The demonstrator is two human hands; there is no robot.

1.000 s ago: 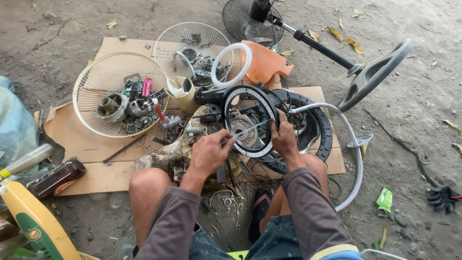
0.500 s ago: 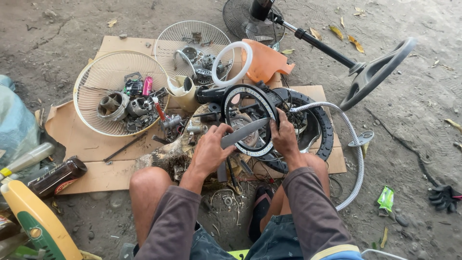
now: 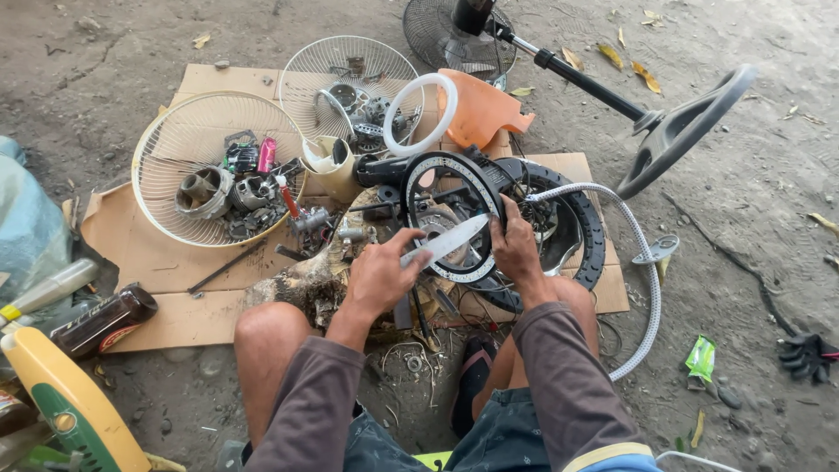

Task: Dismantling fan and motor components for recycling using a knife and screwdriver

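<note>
While the person squats over a sheet of cardboard (image 3: pixel 157 262) on the dirt, the left hand (image 3: pixel 380 275) is clenched around the handle end of a knife (image 3: pixel 446 242), whose pale blade runs up and to the right from that fist until its tip reaches the right hand (image 3: pixel 516 249); the right hand grips the rim of a black ring with a white dotted band (image 3: pixel 450 218) and the blade lies across the ring's open middle, touching or just over it, which cannot be told apart. Just beyond the right hand lies a larger black round housing (image 3: pixel 581 227), and a grey ribbed hose (image 3: pixel 642 280) curves away to that hand's right. Up and left of the left hand sits a cream wire fan guard (image 3: pixel 166 149) holding small motor parts, with a second wire guard (image 3: pixel 350 65) further off beyond it. A white ring (image 3: pixel 421 114) and an orange plastic piece (image 3: pixel 481 109) lie past both hands, well apart from them. Far to the left hand's side a brown bottle (image 3: pixel 105 319) rests at the cardboard's edge
</note>
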